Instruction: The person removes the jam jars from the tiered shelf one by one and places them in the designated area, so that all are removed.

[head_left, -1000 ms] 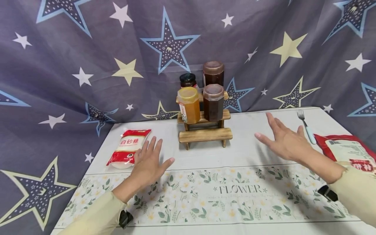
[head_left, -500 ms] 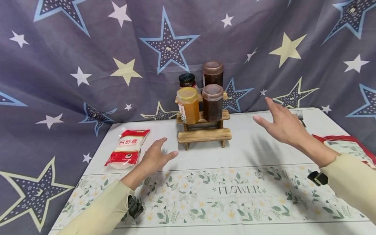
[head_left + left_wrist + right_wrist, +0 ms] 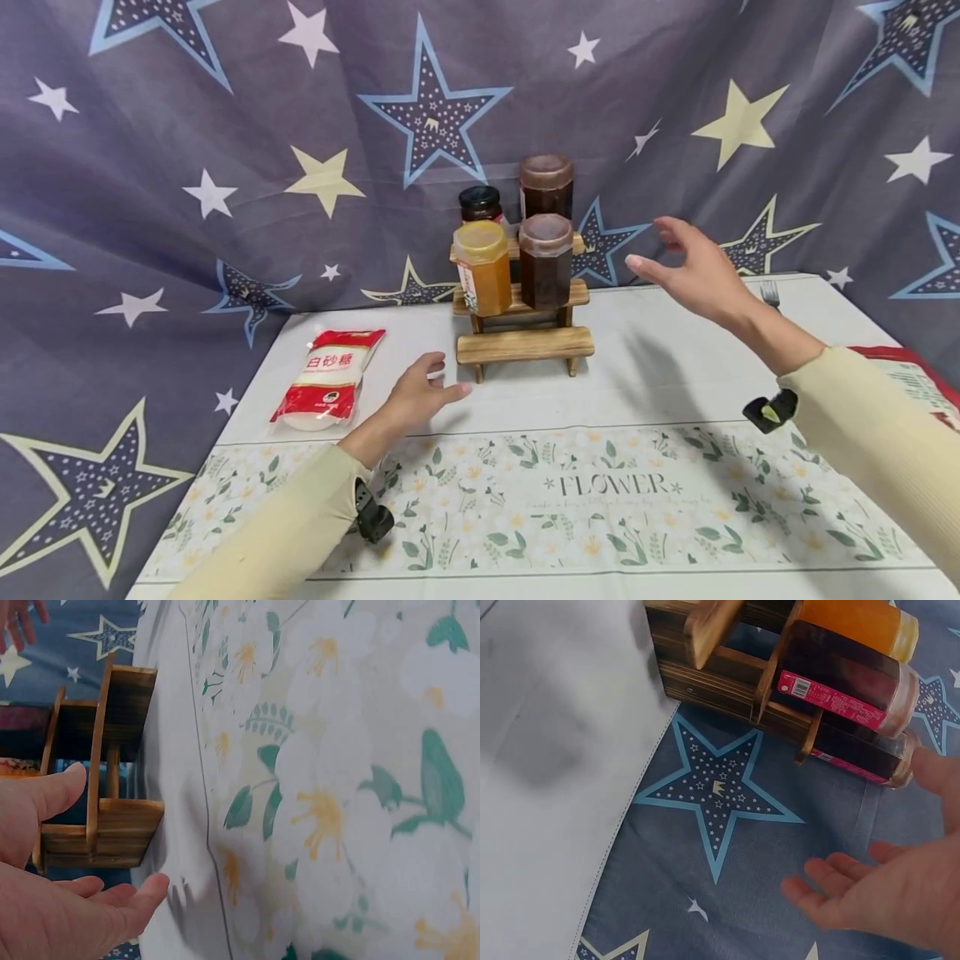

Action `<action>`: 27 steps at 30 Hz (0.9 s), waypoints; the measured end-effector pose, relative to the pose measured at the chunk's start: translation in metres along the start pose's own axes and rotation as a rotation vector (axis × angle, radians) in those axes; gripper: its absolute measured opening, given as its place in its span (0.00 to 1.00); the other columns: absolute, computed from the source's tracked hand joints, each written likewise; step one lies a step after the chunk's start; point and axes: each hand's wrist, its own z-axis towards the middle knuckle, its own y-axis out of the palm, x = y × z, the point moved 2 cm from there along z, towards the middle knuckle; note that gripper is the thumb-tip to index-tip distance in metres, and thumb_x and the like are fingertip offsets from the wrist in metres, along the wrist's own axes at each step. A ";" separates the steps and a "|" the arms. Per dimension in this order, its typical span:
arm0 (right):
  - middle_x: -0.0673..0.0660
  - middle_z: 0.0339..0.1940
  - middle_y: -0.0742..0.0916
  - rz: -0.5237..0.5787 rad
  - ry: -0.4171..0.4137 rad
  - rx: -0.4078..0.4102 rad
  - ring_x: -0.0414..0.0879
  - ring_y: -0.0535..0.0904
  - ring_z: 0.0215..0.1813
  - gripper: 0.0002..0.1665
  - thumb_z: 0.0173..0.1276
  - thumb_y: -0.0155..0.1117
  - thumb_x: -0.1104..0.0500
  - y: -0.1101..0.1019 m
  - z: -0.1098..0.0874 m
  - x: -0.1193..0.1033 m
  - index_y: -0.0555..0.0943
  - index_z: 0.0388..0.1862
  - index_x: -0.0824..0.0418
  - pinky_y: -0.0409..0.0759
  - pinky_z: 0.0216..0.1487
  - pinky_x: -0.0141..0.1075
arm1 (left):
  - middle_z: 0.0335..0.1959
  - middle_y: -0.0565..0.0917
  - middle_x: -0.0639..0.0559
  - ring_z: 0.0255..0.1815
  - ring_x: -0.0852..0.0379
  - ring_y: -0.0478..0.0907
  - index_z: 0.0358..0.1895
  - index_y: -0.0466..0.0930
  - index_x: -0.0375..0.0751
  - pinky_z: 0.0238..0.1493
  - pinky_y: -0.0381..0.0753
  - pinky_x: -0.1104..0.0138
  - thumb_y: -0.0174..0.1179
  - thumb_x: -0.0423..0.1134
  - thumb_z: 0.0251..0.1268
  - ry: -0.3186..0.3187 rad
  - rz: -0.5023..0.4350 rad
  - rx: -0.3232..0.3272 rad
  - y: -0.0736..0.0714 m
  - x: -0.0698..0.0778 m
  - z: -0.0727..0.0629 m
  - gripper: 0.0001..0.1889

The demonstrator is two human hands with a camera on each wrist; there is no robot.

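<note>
My left hand [image 3: 420, 396] hovers over the table just left of the wooden tiered rack [image 3: 525, 345], fingers loosely bent, thumb pointing toward the rack, nothing held. My right hand [image 3: 693, 271] is raised to the rack's right, thumb and fingers apart, holding nothing. On the middle step stand an orange-filled jar with a yellow lid [image 3: 483, 271] and a dark brown jar [image 3: 545, 265]. Behind them, on the top step, are a black-lidded jar [image 3: 479, 204], partly hidden, and another dark jar [image 3: 547, 185]. The front step bears nothing. In the right wrist view, the right fingers [image 3: 832, 881] are spread below the jars.
A red and white bag of white sugar [image 3: 327, 379] lies on the left of the table. At the right are a fork [image 3: 770, 292], mostly hidden by the right arm, and a red and white packet [image 3: 915, 379]. A star-patterned curtain [image 3: 262, 125] hangs behind.
My left hand has moved right, away from the sugar bag toward the rack, its fingers bending. My right hand has risen and moved left toward the jars. The jars and rack have stayed put.
</note>
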 end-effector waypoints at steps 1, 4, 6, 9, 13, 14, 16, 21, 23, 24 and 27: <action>0.69 0.71 0.66 0.008 0.004 0.002 0.65 0.62 0.70 0.50 0.66 0.59 0.36 0.000 0.002 -0.001 0.54 0.76 0.62 0.64 0.66 0.62 | 0.70 0.64 0.37 0.69 0.40 0.64 0.73 0.55 0.35 0.67 0.71 0.51 0.66 0.44 0.62 -0.003 -0.011 0.003 0.002 -0.001 0.002 0.40; 0.67 0.71 0.66 0.040 0.011 0.002 0.63 0.62 0.70 0.50 0.65 0.61 0.37 0.000 0.008 -0.005 0.55 0.76 0.60 0.65 0.66 0.62 | 0.70 0.65 0.37 0.68 0.40 0.65 0.72 0.56 0.35 0.67 0.70 0.51 0.66 0.43 0.61 -0.010 -0.044 0.022 0.005 -0.002 0.007 0.40; 0.66 0.72 0.66 0.064 0.012 -0.001 0.62 0.62 0.71 0.50 0.65 0.62 0.37 0.001 0.012 -0.008 0.55 0.76 0.59 0.66 0.66 0.62 | 0.69 0.66 0.37 0.68 0.41 0.66 0.72 0.57 0.36 0.67 0.71 0.52 0.67 0.43 0.61 -0.017 -0.070 0.039 0.007 -0.003 0.010 0.40; 0.66 0.72 0.65 0.099 0.010 -0.013 0.61 0.61 0.71 0.49 0.65 0.63 0.38 0.003 0.018 -0.013 0.55 0.76 0.58 0.66 0.66 0.61 | 0.68 0.67 0.38 0.67 0.41 0.67 0.72 0.57 0.36 0.65 0.73 0.53 0.68 0.43 0.60 -0.011 -0.112 0.059 0.009 -0.004 0.014 0.40; 0.65 0.73 0.65 0.132 0.001 -0.025 0.60 0.61 0.71 0.49 0.65 0.63 0.39 0.006 0.024 -0.020 0.54 0.77 0.56 0.65 0.67 0.60 | 0.66 0.69 0.37 0.64 0.41 0.70 0.70 0.59 0.35 0.61 0.77 0.54 0.68 0.40 0.59 0.030 -0.182 0.078 0.012 -0.003 0.017 0.39; 0.65 0.73 0.65 0.141 0.000 -0.028 0.60 0.61 0.72 0.49 0.65 0.63 0.39 0.007 0.026 -0.022 0.54 0.77 0.56 0.65 0.68 0.60 | 0.65 0.70 0.36 0.63 0.41 0.71 0.70 0.60 0.34 0.60 0.78 0.55 0.68 0.39 0.58 0.042 -0.201 0.081 0.012 -0.003 0.018 0.38; 0.64 0.73 0.65 0.159 -0.007 -0.029 0.59 0.61 0.72 0.48 0.65 0.63 0.40 0.007 0.029 -0.025 0.54 0.77 0.56 0.65 0.69 0.59 | 0.64 0.71 0.36 0.62 0.41 0.72 0.69 0.61 0.35 0.58 0.80 0.56 0.69 0.37 0.58 0.066 -0.235 0.087 0.014 -0.003 0.020 0.37; 0.64 0.72 0.65 0.183 -0.012 -0.029 0.57 0.61 0.72 0.47 0.66 0.62 0.40 0.008 0.038 -0.034 0.55 0.76 0.57 0.64 0.69 0.57 | 0.61 0.73 0.37 0.60 0.42 0.73 0.69 0.62 0.37 0.56 0.81 0.59 0.68 0.35 0.59 0.089 -0.294 0.098 0.018 -0.004 0.027 0.35; 0.63 0.72 0.66 0.190 -0.011 -0.027 0.57 0.61 0.72 0.47 0.66 0.62 0.41 0.009 0.042 -0.037 0.55 0.76 0.56 0.65 0.70 0.57 | 0.60 0.74 0.36 0.59 0.43 0.74 0.69 0.62 0.37 0.56 0.81 0.60 0.67 0.35 0.60 0.086 -0.316 0.104 0.020 -0.005 0.030 0.34; 0.64 0.72 0.66 0.194 -0.009 -0.026 0.57 0.61 0.72 0.47 0.66 0.62 0.41 0.009 0.043 -0.038 0.55 0.76 0.56 0.65 0.70 0.56 | 0.59 0.75 0.37 0.59 0.43 0.75 0.69 0.63 0.38 0.55 0.81 0.60 0.67 0.34 0.60 0.082 -0.330 0.108 0.020 -0.005 0.031 0.34; 0.64 0.72 0.66 0.211 -0.001 -0.021 0.57 0.62 0.71 0.46 0.66 0.63 0.41 0.009 0.048 -0.042 0.56 0.76 0.56 0.66 0.70 0.55 | 0.56 0.78 0.36 0.55 0.45 0.77 0.68 0.63 0.40 0.53 0.82 0.60 0.66 0.34 0.61 0.071 -0.367 0.119 0.022 -0.005 0.033 0.33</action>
